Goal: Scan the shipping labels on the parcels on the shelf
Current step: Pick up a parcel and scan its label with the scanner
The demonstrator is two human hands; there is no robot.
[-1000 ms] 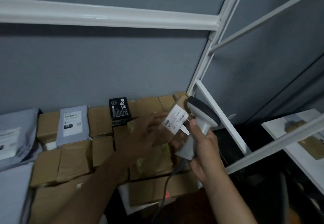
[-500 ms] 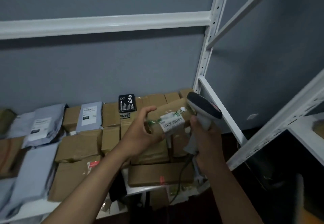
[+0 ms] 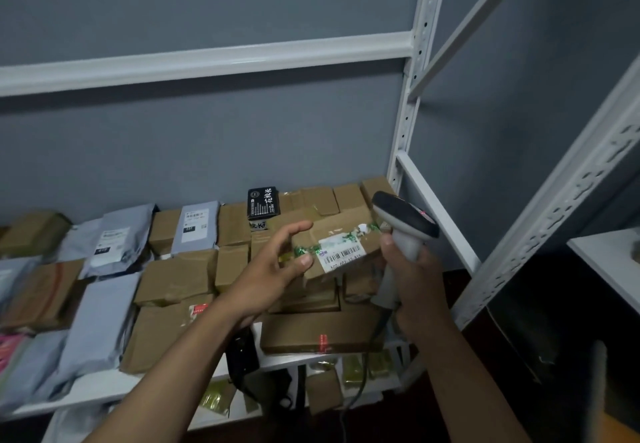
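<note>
- Head view, left of the frame: grey mailer bags (image 3: 104, 234) and brown boxes (image 3: 175, 278) are seen lying flat on the white shelf (image 3: 114, 385). Their labels would be reached more easily by working steadily across the row, so that none is skipped.
- Centre of the frame: the left hand (image 3: 273, 262) is held against the left end of a brown parcel (image 3: 341, 234), raised above the stack. Thumb and fingers are spread, and the thumb tip rests on the near face. A firm clamp is not plainly shown, so the hold is judged light.
- Centre right: the label (image 3: 341, 256) with its barcode is turned up toward the camera, and part of the lower edge is cut off by the parcel's fold. The barcode should be kept flat and clear of the thumb.
- Right of centre: the scanner (image 3: 403, 224) is gripped round its handle by the right hand (image 3: 412, 276), fingers wrapped tight. Its head sits just beside the parcel's right end.
- Aiming is judged the weak point: the head seems very close and off to the side, so it would likely be drawn back and tilted toward the barcode.
- Far right: the white upright (image 3: 408, 113) of the rack stands near the scanner and should be avoided.
</note>
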